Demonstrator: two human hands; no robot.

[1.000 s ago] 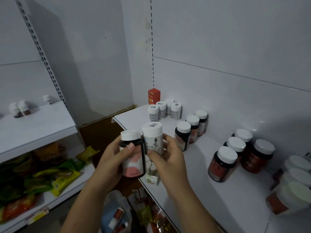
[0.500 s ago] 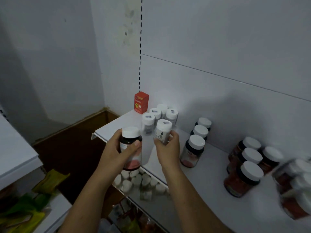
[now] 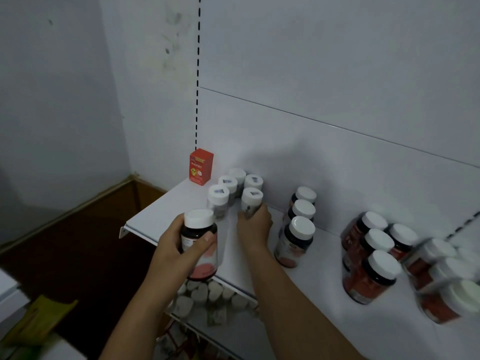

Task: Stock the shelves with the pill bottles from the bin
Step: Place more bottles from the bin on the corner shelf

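My left hand (image 3: pixel 179 245) grips a dark pill bottle (image 3: pixel 200 245) with a white cap and a pink-and-white label, held upright over the shelf's front edge. My right hand (image 3: pixel 255 227) holds a small white pill bottle (image 3: pixel 250 201) low on the white shelf (image 3: pixel 161 211), beside a cluster of alike small white bottles (image 3: pixel 228 184). The bottle's base is hidden by my fingers, so I cannot tell if it touches the shelf.
A red box (image 3: pixel 200 166) stands at the shelf's back left corner. A row of three dark white-capped bottles (image 3: pixel 298 229) stands right of my right hand, and several red-labelled bottles (image 3: pixel 371 258) farther right. White caps (image 3: pixel 202 294) fill the shelf below.
My right hand has carried the small white bottle forward and down to the shelf next to the white cluster. My left hand stays with the dark bottle at the shelf's front.
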